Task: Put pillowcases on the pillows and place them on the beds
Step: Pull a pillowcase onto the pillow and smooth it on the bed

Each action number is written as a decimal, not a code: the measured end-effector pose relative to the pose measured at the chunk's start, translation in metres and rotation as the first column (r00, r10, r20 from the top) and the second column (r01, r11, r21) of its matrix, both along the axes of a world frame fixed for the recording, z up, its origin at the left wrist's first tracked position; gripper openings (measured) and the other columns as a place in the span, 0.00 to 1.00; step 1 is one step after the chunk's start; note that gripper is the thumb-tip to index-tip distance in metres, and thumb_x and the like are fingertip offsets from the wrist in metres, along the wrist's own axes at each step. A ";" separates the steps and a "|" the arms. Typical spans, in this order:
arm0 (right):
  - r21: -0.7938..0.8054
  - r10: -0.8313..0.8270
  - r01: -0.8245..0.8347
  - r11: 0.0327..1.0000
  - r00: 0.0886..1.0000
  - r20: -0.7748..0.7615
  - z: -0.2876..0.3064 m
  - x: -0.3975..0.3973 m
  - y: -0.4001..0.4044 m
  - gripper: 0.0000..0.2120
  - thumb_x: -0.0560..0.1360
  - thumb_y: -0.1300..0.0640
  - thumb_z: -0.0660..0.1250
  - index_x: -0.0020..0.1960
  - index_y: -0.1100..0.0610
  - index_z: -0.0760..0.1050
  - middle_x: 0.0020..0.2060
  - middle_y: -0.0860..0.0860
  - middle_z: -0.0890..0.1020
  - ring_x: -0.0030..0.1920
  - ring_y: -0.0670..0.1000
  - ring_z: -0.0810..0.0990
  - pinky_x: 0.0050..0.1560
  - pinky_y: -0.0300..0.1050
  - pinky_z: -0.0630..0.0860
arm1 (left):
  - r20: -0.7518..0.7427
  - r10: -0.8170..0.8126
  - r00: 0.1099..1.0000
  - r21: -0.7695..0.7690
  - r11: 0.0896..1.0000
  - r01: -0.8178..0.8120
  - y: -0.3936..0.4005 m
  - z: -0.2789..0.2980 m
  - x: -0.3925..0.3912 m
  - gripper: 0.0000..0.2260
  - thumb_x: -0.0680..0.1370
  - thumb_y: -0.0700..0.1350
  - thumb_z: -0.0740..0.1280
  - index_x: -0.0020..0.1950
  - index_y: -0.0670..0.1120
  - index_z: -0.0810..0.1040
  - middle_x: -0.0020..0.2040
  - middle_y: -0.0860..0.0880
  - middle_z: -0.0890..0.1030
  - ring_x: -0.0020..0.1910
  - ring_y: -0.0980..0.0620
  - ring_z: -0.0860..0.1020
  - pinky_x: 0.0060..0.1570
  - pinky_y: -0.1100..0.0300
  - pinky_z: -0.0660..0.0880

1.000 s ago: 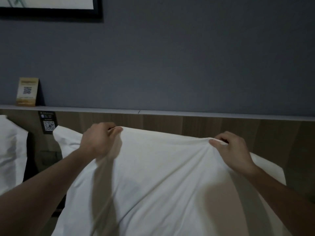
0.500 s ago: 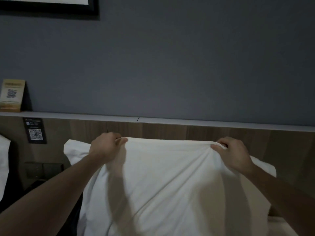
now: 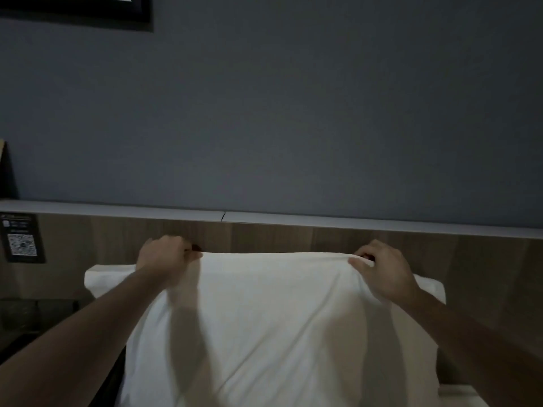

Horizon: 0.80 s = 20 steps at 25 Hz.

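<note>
the picture frame (image 3: 88, 13) at the top left is cut off by the top and left edges, so only its dark lower border and a sliver of its pale inside show, and the small card (image 3: 2, 160) on the ledge is sliced by the left edge to a thin strip. the qr sign (image 3: 22, 237) on the wooden panel is too blurred and dim for its print to be read. the pillow (image 3: 264, 333) runs out past the bottom edge, its upper corners partly covered by the left hand (image 3: 164, 257) and right hand (image 3: 382, 268), whose fingertips curl out of sight behind the top seam.
</note>
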State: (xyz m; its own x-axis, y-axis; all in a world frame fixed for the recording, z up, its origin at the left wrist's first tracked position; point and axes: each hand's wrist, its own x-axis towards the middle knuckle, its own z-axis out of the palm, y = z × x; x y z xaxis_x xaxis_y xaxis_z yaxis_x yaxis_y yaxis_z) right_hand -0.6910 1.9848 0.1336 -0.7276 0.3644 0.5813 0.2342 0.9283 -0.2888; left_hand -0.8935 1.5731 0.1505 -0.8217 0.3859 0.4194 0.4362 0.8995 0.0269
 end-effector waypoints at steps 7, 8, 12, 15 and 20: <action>0.142 -0.174 0.155 0.978 0.977 0.127 -0.016 0.051 0.048 0.19 0.73 0.41 0.60 0.51 0.50 0.83 0.46 0.48 0.84 0.54 0.56 0.77 0.59 0.54 0.65 | 0.111 -0.066 0.992 -0.036 0.997 0.070 -0.051 -0.006 -0.005 0.25 0.74 0.76 0.60 0.51 0.55 0.77 0.49 0.53 0.84 0.56 0.46 0.82 0.57 0.49 0.69; 0.129 -0.196 0.174 0.976 0.965 0.176 -0.014 0.060 0.058 0.19 0.73 0.42 0.59 0.53 0.50 0.83 0.48 0.49 0.84 0.56 0.57 0.76 0.61 0.55 0.65 | 0.131 -0.035 0.991 -0.089 0.995 0.046 -0.058 -0.006 -0.008 0.27 0.72 0.76 0.61 0.50 0.54 0.77 0.50 0.52 0.84 0.57 0.46 0.82 0.57 0.50 0.70; 0.079 -0.271 0.260 0.962 0.946 0.178 0.001 0.074 0.082 0.10 0.80 0.49 0.66 0.54 0.51 0.84 0.53 0.53 0.86 0.61 0.60 0.75 0.64 0.56 0.66 | 0.108 0.026 0.994 -0.122 0.992 -0.012 -0.071 0.003 -0.016 0.13 0.75 0.65 0.67 0.38 0.59 0.77 0.44 0.52 0.85 0.50 0.46 0.84 0.54 0.52 0.76; 0.047 -0.283 0.280 0.959 0.957 0.064 0.023 0.066 0.088 0.09 0.81 0.51 0.68 0.53 0.52 0.86 0.52 0.52 0.87 0.61 0.61 0.76 0.64 0.57 0.69 | -0.016 0.053 0.998 -0.149 0.987 -0.054 -0.067 0.012 -0.018 0.09 0.78 0.62 0.65 0.41 0.62 0.79 0.45 0.52 0.85 0.49 0.46 0.84 0.55 0.52 0.74; -0.047 -0.368 0.366 0.929 0.929 -0.026 0.014 0.057 0.098 0.10 0.77 0.46 0.72 0.47 0.50 0.87 0.46 0.55 0.88 0.57 0.64 0.77 0.56 0.57 0.77 | -0.053 0.157 0.986 -0.058 0.986 -0.160 -0.067 0.018 -0.020 0.13 0.76 0.66 0.68 0.46 0.59 0.84 0.47 0.48 0.86 0.51 0.44 0.83 0.55 0.52 0.72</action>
